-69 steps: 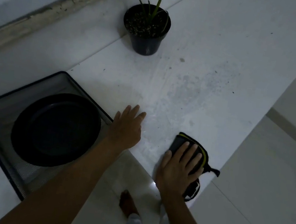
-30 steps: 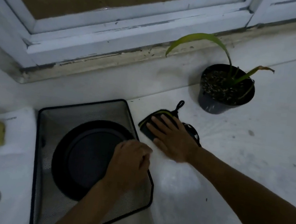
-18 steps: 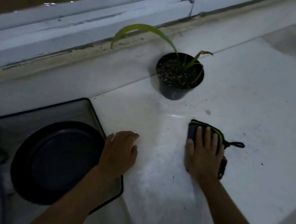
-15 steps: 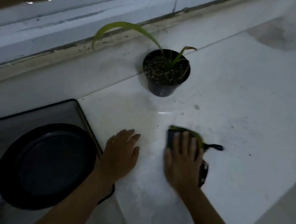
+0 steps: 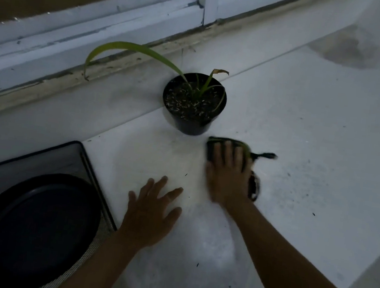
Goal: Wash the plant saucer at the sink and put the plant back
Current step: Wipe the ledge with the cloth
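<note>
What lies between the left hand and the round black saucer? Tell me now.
Only the right rim of the black mesh tray: it runs between the left hand, flat on the white counter, and the round black saucer inside it. The right hand and its dark green-edged cloth lie on the other side.

A pale, dim countertop (image 5: 306, 135) runs beneath a white window frame (image 5: 128, 15). The sill (image 5: 47, 81) along its base is grimy, its paint flaking. A dark smudged stain (image 5: 348, 51) marks the far right corner, and dark specks (image 5: 313, 214) are scattered over the surface. At the lower left sits a black wire-mesh tray (image 5: 90, 162). Mid-counter lies a blurred black item with a green edge (image 5: 210, 147), possibly a cleaning cloth.
</note>
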Available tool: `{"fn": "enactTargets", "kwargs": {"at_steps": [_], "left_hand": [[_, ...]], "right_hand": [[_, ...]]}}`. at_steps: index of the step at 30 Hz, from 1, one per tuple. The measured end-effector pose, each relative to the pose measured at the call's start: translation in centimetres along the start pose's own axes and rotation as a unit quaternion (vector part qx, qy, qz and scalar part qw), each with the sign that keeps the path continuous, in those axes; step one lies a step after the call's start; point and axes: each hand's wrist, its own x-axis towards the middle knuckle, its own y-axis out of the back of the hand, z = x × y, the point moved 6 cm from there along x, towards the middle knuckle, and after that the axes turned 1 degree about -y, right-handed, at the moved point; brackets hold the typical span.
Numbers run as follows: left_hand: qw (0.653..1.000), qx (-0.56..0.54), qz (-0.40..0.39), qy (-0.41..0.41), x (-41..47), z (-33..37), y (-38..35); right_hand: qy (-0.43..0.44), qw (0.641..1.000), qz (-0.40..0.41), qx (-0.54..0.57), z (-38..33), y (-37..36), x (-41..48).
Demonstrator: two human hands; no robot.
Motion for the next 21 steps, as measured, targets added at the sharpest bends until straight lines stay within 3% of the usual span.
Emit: {"fn": "enactTargets", "kwargs": {"at_steps": [2,4,8,11,15,18,21], "left_hand": [[0.991,-0.130,0.018,0.031,0.5,-0.7,1.4],[0.957,-0.269,0.071,0.089,1.4,-1.5,3.8],[0.913,-0.358,0.120,0.156,5.3,-1.8,8.2],[0.930,-0.319,0.147,0.109,8.9,-0.6,11.2],[0.977,-0.125,0.171,0.003,11.7,1.4,14.0],[0.986,-0.071,0.141,-0.056,12.8,1.7,13.4],[0.970,-0.089,0.189,-0.126,12.8,2.1,13.0]], "right_hand": [[0.142,0.989,-0.014,-0.021,-3.6,-0.6,-2.0],[0.240,0.970,-0.017,-0.016,-4.1,-1.0,-5.5],[0.309,0.951,-0.023,-0.021,1.4,-1.7,-10.2],[0.239,0.970,-0.015,-0.029,6.5,-0.7,-8.5],[0.085,0.996,-0.031,-0.025,10.1,1.0,-3.9],[-0.001,1.000,-0.020,-0.006,9.6,1.4,-2.0],[-0.041,0.999,-0.011,0.009,8.9,1.5,-1.4]]}}
